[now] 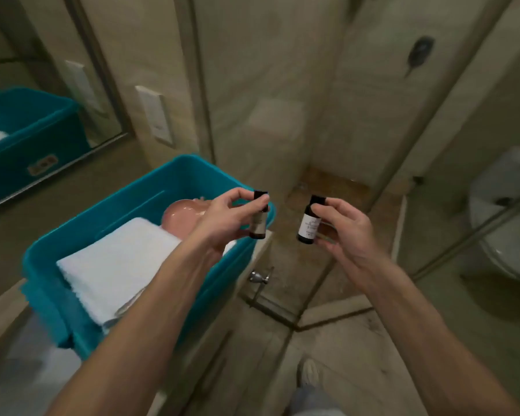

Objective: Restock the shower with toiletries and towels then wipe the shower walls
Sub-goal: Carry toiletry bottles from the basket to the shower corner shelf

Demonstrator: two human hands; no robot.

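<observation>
Head view, bathroom, restocking stage.

Left hand [222, 225]: fingers curled, pinched a small dark bottle [258, 224] upright between thumb and fingertips, over the right end of the teal bin [138, 202].

Right hand [344, 234]: curled likewise, gripped a second dark bottle [308, 226] with a white label, thumb near the cap. Held just right of the first bottle, apart from it, in front of the shower floor [327, 187].

Teal bin: sat at near left. Held a folded white towel [117, 265] and a glossy pink item [180, 214], kind not told through the blur.

Shower wall [282, 115]: far centre, beige. No bottles or towels seen in the part shown. Wet or dry not told.

Toilet [508, 205]: far right.

Progress, as judged: early. Two toiletries in hand, not yet set down inside the shower. Towel still in the bin. Walls not yet wiped, with no cloth in either hand.

Left to do, as judged: place both bottles in the shower, bring the towel across, wipe the walls.
</observation>
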